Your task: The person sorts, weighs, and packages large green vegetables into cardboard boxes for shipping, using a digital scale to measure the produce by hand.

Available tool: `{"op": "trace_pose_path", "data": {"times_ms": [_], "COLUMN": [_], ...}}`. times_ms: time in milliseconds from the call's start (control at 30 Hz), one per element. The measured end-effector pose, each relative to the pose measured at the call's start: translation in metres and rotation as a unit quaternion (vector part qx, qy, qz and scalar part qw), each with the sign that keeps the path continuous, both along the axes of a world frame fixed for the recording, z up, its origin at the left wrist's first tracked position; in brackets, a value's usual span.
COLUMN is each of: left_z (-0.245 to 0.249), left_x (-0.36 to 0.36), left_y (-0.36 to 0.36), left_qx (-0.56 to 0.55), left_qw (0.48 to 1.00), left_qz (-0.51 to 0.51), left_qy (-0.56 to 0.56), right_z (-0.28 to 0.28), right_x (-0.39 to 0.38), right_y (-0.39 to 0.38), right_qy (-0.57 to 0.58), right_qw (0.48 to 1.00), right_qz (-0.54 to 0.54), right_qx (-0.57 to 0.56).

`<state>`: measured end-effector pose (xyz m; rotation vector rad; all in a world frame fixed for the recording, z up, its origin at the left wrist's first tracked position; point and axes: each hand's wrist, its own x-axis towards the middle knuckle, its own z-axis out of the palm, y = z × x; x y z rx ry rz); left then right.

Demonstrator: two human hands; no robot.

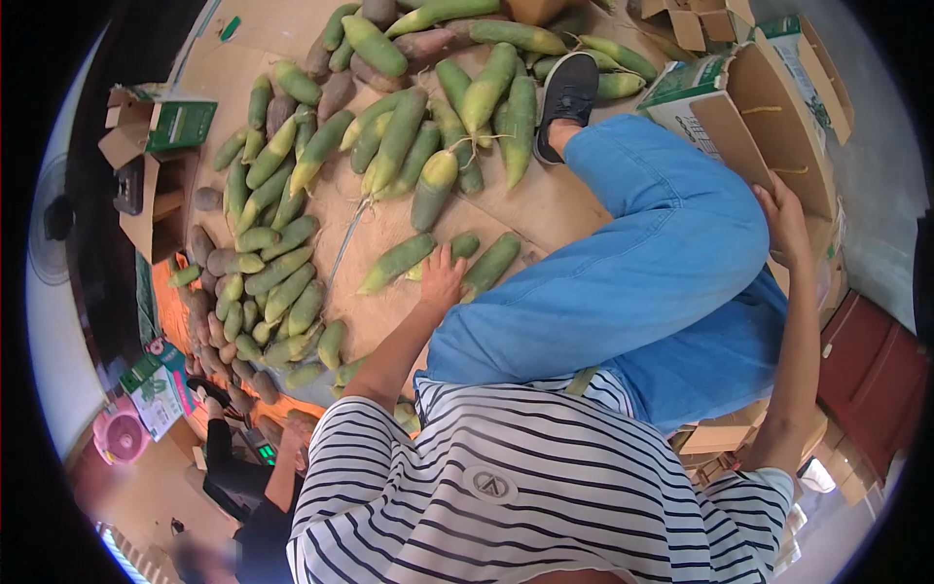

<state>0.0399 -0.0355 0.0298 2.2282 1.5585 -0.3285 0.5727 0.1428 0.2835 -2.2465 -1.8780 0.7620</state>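
Cardboard floor (545, 209) carries many loose green radishes (282, 234). Left hand (443, 277) lies open on 1 near radish (467, 243); right hand (783, 222) holds the cardboard box (739, 117) edge, right. Most radishes seem outside it.

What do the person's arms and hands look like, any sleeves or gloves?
Both the left hand and the right hand are bare: no gloves, and no watch or rings that I can see. The forearms are uncovered too. Short sleeves of a white shirt with dark stripes end at the upper arms.
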Motion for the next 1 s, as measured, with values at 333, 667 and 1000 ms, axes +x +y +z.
{"op": "trace_pose_path", "data": {"times_ms": [333, 667, 1000], "left_z": [0.006, -0.018, 0.006], "left_x": [0.056, 0.061, 0.054], "left_y": [0.036, 0.030, 0.053], "left_qx": [-0.211, -0.180, -0.171], "left_qw": [0.966, 0.972, 0.975], "left_qz": [0.064, 0.105, 0.142], "left_qy": [0.136, 0.107, 0.002], "right_z": [-0.009, -0.004, 0.007], "right_x": [0.002, -0.001, -0.004], "right_y": [-0.002, 0.001, -0.009], "right_qy": [-0.025, -0.080, -0.069], "right_qw": [0.999, 0.994, 0.993], "right_qz": [-0.004, 0.043, 0.061], "right_qx": [0.039, 0.065, 0.077]}}
